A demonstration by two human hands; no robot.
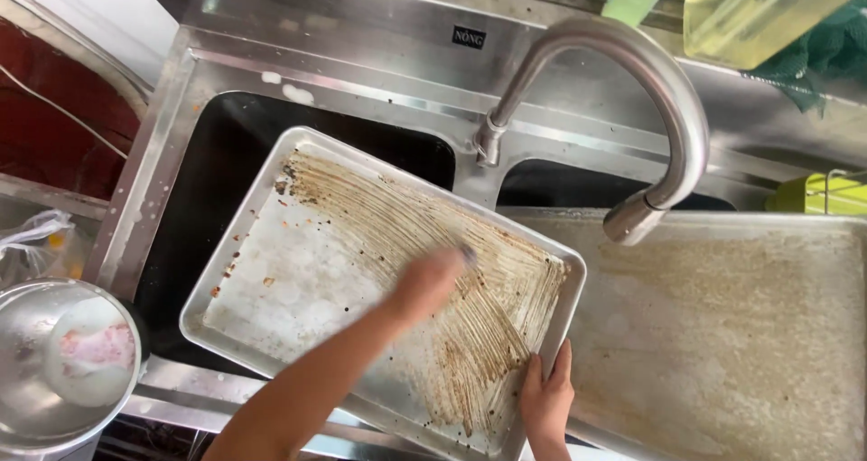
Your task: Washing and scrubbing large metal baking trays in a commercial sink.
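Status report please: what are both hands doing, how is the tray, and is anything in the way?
Left hand blurred, pressed on greasy rectangular metal baking tray. Right hand grips tray's near corner. Curved steel faucet overhangs second tray, clear of hands.

Rectangular metal baking tray [298, 271], brown scrub-streaked grease on far half, tilted across left basin of sink [172, 145].

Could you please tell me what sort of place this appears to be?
Probably a commercial kitchen's washing-up area: a steel double sink with a tall curved tap, and large, greasy baking trays being scrubbed by hand.
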